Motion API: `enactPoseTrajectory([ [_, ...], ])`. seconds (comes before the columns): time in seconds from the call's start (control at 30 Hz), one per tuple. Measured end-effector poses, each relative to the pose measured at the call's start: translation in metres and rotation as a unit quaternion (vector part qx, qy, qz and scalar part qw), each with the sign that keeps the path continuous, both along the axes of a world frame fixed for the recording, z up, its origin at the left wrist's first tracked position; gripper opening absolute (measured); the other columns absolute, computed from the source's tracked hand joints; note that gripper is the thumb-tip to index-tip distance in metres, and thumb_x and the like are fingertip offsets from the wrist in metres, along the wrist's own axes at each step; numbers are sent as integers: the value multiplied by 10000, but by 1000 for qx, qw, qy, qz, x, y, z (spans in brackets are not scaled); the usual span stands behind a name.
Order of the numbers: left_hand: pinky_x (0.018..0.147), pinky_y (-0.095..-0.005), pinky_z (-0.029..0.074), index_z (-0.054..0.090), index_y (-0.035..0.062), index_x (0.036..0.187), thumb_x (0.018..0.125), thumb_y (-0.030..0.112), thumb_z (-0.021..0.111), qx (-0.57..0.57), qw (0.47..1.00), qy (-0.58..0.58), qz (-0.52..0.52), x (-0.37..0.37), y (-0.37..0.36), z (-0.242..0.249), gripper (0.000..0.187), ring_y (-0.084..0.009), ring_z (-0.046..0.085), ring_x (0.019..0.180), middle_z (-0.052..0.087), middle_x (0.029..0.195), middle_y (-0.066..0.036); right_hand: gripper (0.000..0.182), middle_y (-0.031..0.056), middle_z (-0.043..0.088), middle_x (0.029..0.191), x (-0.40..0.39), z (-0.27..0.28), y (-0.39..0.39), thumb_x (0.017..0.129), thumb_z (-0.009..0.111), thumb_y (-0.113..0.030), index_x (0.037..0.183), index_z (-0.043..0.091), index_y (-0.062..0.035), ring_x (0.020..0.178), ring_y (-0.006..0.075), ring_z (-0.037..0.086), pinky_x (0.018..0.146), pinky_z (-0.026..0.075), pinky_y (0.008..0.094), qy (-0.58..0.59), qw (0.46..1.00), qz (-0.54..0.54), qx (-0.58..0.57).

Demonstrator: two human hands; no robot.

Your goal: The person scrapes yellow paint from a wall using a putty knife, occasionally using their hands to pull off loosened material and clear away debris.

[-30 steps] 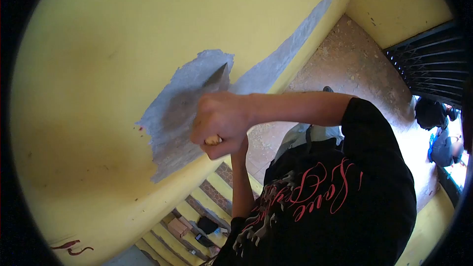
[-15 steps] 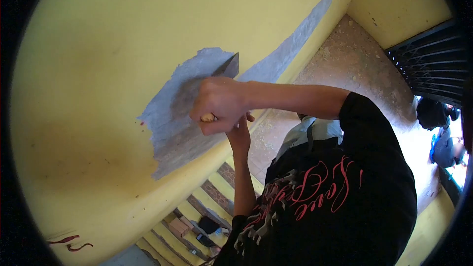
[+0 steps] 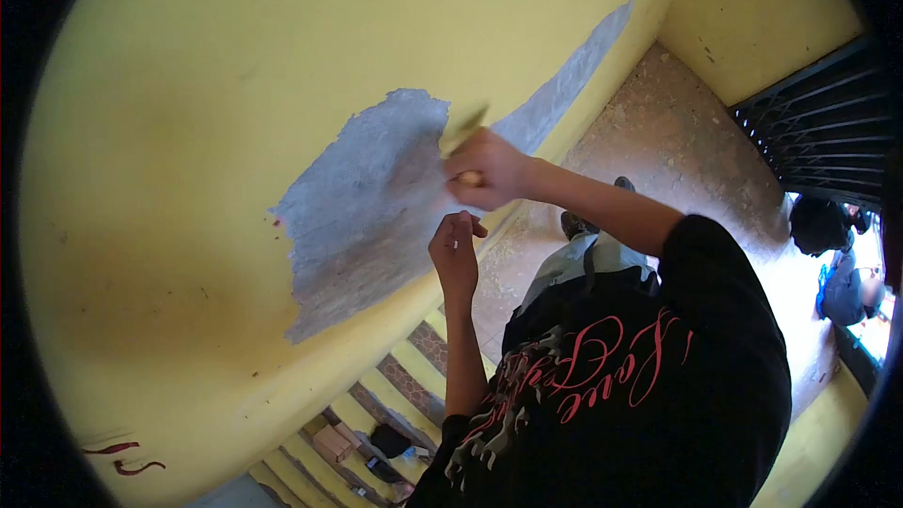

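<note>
My right hand (image 3: 494, 169) is closed round the handle of a scraper (image 3: 465, 129), its rounded tan handle end showing at the fist. Blurred by motion, the blade lies at the right edge of a bare grey patch (image 3: 367, 179) on the yellow wall (image 3: 188, 103). Ragged paint borders this patch. Just below the right hand, my left hand (image 3: 455, 252) is raised in front of the wall with its fingers curled in. A small whitish spot shows among those fingers; I cannot tell whether they hold anything.
A second grey strip (image 3: 574, 71) runs along the wall toward the corner. Paint flakes dot the tiled floor (image 3: 649, 122). Yellow slats (image 3: 404, 372) stand at lower left, with a brown box (image 3: 335, 442) and a black item (image 3: 390, 439) among them. A dark folding gate (image 3: 818, 122) and a person (image 3: 842, 287) are at right.
My right hand and the scraper have moved right across the grey patch to its edge. My left hand, partly covered before, now shows below it, nearly unmoved.
</note>
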State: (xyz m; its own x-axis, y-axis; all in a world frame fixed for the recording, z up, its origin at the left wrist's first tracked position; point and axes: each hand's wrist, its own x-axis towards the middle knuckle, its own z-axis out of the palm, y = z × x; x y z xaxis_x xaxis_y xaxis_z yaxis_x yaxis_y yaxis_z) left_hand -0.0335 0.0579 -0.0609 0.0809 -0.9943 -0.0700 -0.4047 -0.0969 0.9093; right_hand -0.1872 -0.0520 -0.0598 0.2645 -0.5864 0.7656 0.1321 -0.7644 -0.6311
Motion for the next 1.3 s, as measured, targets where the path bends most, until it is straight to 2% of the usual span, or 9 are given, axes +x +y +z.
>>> enactPoseTrajectory([
  [0.1, 677, -282, 467, 607, -20, 883, 983, 185, 500, 38, 999, 18, -10, 2, 7, -6, 252, -138, 596, 716, 621, 730, -70, 172, 125, 529, 619, -48, -67, 36, 762, 669, -148, 722, 573, -12, 508, 271, 528, 491, 410, 362, 44, 967, -162, 194],
  [0.17, 685, -283, 476, 613, -17, 902, 984, 190, 503, 62, 997, 34, -24, 0, 8, -16, 249, -139, 601, 731, 627, 753, -76, 252, 132, 620, 788, -84, -110, 66, 854, 636, -243, 904, 604, 2, 695, 182, 579, 637, 459, 314, -13, 863, -264, 431],
  [0.5, 915, -337, 455, 457, -72, 1308, 1002, 451, 393, 214, 910, 65, -350, -63, 26, -65, 610, -237, 612, 1031, 638, 1086, -194, 319, 40, 572, 863, -177, -143, 137, 938, 571, -382, 1102, 586, -108, 790, 160, 583, 751, 481, 320, -506, 620, -345, 491],
  [0.57, 995, -353, 396, 270, -59, 1430, 975, 557, 351, 223, 897, 63, -377, -79, 27, -67, 770, -242, 544, 1167, 569, 1240, -218, 311, 39, 583, 881, -165, -141, 137, 934, 577, -368, 1109, 583, -112, 791, 160, 589, 761, 485, 322, -525, 642, -279, 484],
  [0.73, 1009, -342, 393, 193, -55, 1456, 986, 532, 346, 154, 926, 150, -309, -91, 12, -99, 767, -282, 513, 1209, 474, 1355, -223, 247, 16, 611, 893, -90, -89, 136, 915, 577, -236, 1129, 536, -121, 787, 150, 591, 766, 477, 313, -489, 691, -110, 520],
  [0.97, 680, -259, 509, 532, 1, 1127, 993, 362, 468, 164, 935, 307, -70, -61, 15, -73, 390, -135, 608, 829, 613, 968, -76, 332, 94, 611, 1037, -19, -79, 160, 933, 564, -193, 1211, 451, -51, 918, 183, 619, 814, 501, 345, -248, 723, 35, 644],
  [1.03, 631, -268, 496, 532, 2, 1123, 991, 297, 487, 28, 981, 178, -69, -34, 17, -92, 327, -136, 606, 791, 615, 908, -68, 387, 103, 620, 1055, -7, -79, 154, 931, 574, -192, 1246, 419, -27, 928, 185, 621, 826, 503, 359, -175, 740, 61, 647],
  [1.1, 641, -287, 493, 540, -1, 1112, 988, 287, 490, 25, 989, 146, -30, -15, 21, -64, 318, -149, 605, 769, 617, 883, -83, 352, 117, 628, 1027, 5, -79, 150, 935, 580, -209, 1195, 476, 5, 920, 186, 619, 817, 494, 323, 30, 873, 28, 487],
  [1.3, 653, -377, 481, 561, -9, 1100, 981, 254, 487, 18, 994, -101, 31, 36, 29, -18, 298, -229, 623, 708, 609, 771, -162, 409, 170, 651, 969, 34, -71, 143, 913, 606, -283, 1147, 532, 44, 858, 234, 644, 757, 504, 349, 139, 878, -1, 458],
])
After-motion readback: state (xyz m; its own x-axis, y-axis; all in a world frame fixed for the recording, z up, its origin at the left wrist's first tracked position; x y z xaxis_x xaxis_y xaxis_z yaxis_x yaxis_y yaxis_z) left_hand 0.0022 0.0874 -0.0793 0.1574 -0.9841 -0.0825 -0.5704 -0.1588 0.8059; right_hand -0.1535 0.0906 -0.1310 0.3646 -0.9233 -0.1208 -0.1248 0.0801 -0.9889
